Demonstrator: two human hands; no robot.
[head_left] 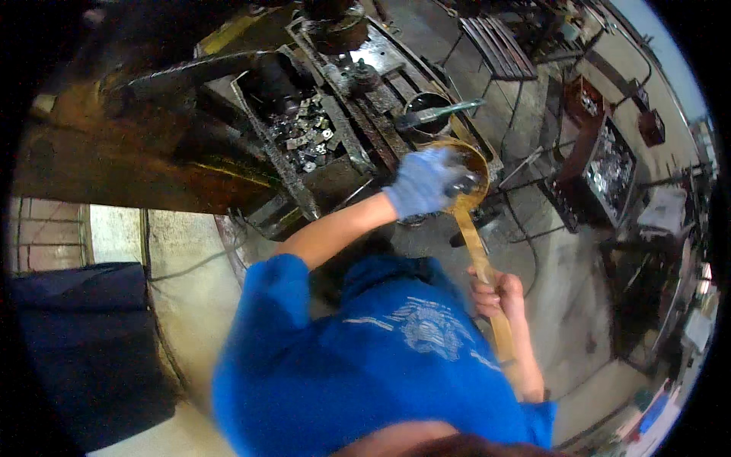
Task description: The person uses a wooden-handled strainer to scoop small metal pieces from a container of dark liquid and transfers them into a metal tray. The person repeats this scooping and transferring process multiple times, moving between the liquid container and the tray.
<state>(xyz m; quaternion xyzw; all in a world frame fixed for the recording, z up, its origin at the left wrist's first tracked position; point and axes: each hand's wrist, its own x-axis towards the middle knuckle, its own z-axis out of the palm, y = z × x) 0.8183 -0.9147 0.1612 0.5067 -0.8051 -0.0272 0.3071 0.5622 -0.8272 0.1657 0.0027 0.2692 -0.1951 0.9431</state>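
My left hand (pixel 423 183), in a blue-grey glove with darkened fingertips, reaches into a round yellow-brown, ring-like thing (pixel 481 164) in front of the machine bed. Motion blurs its fingers, so their grip cannot be made out. From the near side of the ring a flat yellowish strip (pixel 472 236) runs down toward my body. Whether ring and strip are one piece is unclear. My bare right hand (pixel 496 293) is closed around the strip partway along, near my right side. Just beyond the ring stands a dark round pot (pixel 415 126), with a green-handled brush (pixel 442 114) lying across it.
A machine bed (pixel 388 137) with grimy rails lies ahead. Left of it, a tray holds several small metal parts (pixel 308 137). A slatted stool (pixel 496 47) stands at the far right, and a dark bin of metal pieces (pixel 609 164) stands to the right. A cable crosses the floor.
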